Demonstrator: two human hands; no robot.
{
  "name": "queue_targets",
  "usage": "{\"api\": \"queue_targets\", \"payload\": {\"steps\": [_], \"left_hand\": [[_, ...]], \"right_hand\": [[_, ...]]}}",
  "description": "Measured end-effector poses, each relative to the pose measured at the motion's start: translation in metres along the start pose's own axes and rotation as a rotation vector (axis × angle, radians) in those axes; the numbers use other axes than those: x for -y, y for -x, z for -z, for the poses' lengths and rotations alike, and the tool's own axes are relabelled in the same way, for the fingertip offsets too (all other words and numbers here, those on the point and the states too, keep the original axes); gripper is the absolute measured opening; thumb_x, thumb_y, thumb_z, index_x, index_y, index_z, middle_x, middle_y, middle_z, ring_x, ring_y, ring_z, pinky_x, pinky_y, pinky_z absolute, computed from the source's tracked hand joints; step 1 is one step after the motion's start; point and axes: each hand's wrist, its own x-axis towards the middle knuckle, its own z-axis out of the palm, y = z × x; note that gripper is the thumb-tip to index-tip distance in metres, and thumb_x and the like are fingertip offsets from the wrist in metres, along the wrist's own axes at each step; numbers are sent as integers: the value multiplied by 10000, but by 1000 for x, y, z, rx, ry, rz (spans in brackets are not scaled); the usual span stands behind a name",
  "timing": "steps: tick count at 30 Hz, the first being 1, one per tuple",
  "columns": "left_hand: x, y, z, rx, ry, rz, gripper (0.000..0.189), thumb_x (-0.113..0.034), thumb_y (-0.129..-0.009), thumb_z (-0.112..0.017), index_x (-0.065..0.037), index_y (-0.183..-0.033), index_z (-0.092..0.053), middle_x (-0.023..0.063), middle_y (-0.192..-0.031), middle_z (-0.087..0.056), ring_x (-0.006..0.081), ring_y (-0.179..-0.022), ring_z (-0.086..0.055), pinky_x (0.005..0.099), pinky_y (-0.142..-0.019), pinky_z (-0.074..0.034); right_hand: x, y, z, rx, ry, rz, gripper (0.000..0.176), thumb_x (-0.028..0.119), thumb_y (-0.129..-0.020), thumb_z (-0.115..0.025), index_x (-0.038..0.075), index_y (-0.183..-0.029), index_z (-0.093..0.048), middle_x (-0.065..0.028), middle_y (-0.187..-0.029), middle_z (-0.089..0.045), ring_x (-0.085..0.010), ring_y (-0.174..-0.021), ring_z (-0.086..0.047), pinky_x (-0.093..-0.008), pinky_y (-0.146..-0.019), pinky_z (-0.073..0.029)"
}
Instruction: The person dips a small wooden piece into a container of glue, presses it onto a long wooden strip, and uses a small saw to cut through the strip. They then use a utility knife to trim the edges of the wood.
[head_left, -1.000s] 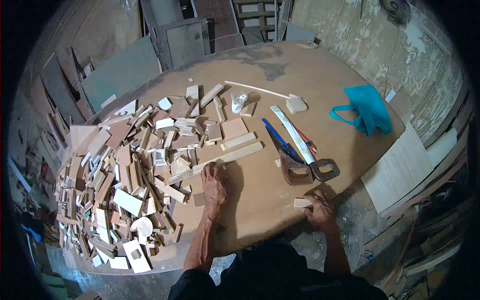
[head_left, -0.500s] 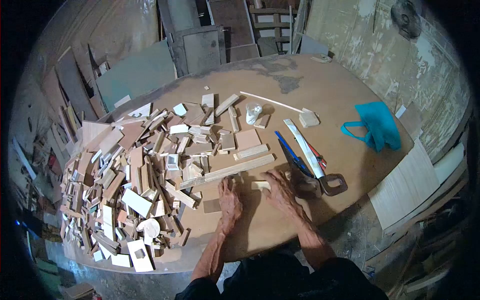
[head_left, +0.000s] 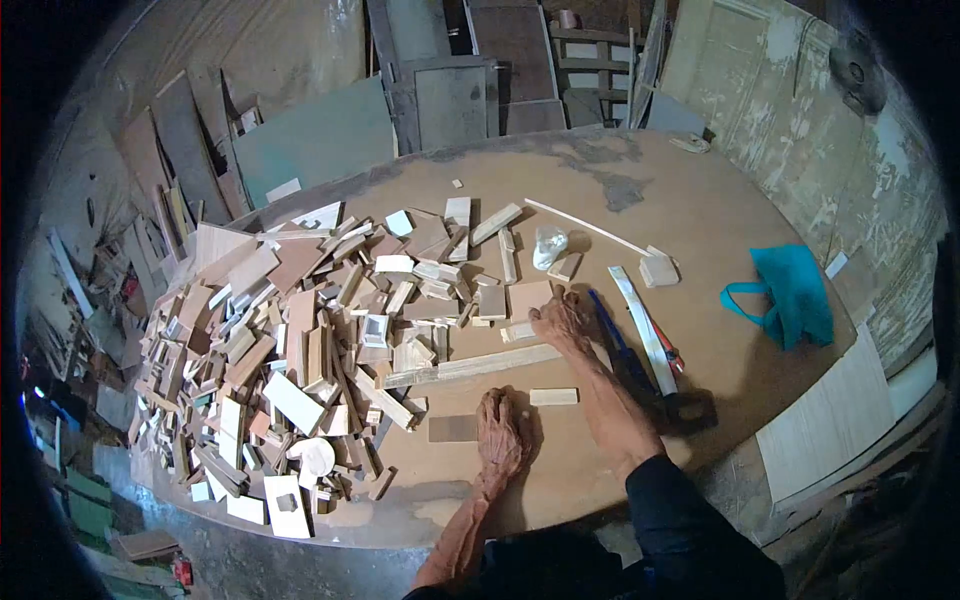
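Note:
My left hand (head_left: 503, 435) rests on the table, its fingers loosely bent and slightly apart, at the right end of a flat brown wood piece (head_left: 453, 429). To its right lies a small pale wooden block (head_left: 553, 397), apart from both hands. My right hand (head_left: 564, 320) reaches further forward, fingers curled over the right end of a short wooden strip (head_left: 517, 331); its fingertips are partly hidden. Below that strip, a long wooden batten (head_left: 470, 368) runs from the pile toward my right wrist. A square tan board (head_left: 530, 297) lies just beyond the strip.
A large pile of wood offcuts (head_left: 290, 370) covers the table's left side. To the right are a blue-edged saw (head_left: 618, 335), a pale metal-looking strip (head_left: 643, 330) and a teal bag (head_left: 792, 298). A clear cup with white contents (head_left: 549, 248) stands beyond my right hand.
My right hand has left the small pale block and moved forward to the short wooden strip. My left hand stays beside the brown piece. The camera view has shifted.

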Motion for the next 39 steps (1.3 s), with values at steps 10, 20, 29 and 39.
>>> {"api": "queue_targets", "payload": {"steps": [10,20,29,39], "left_hand": [[1,-1,4,136,-23,134,481,-243,-923,-521,38,-1309,-459,287,-1313,-451,467,-1226,-418,538,-1048,-347],[8,0,-3,69,-28,36,429,-202,-913,-535,28,-1274,-506,268,-1234,-500,448,-1186,-457,520,-1035,-381],[8,-31,38,81,1285,688,746,-635,-967,-418,-26,-1397,-391,187,-1357,-528,324,-1144,-600,478,-1013,-456],[-41,-47,80,86,1196,618,351,-108,-956,-604,17,-1283,-577,108,-1098,-681,175,-934,-676,354,-802,-604]], "right_hand": [[12,-53,-34,50,-25,-54,1058,314,-646,-852,-46,-1432,-243,-276,-1336,-503,-393,-1184,-555,-460,-963,-496],[-12,-43,7,-121,-569,153,326,257,-883,-618,28,-1110,-668,-201,-1033,-688,-351,-969,-663,-432,-819,-519],[-9,106,66,-266,-657,830,448,-188,-675,-582,61,-1014,-736,-129,-1161,-633,-279,-1132,-603,-350,-934,-508],[-21,173,79,-94,-946,406,434,-96,-861,-523,64,-1250,-632,-135,-1283,-590,-262,-1216,-551,-362,-1007,-446]]}}
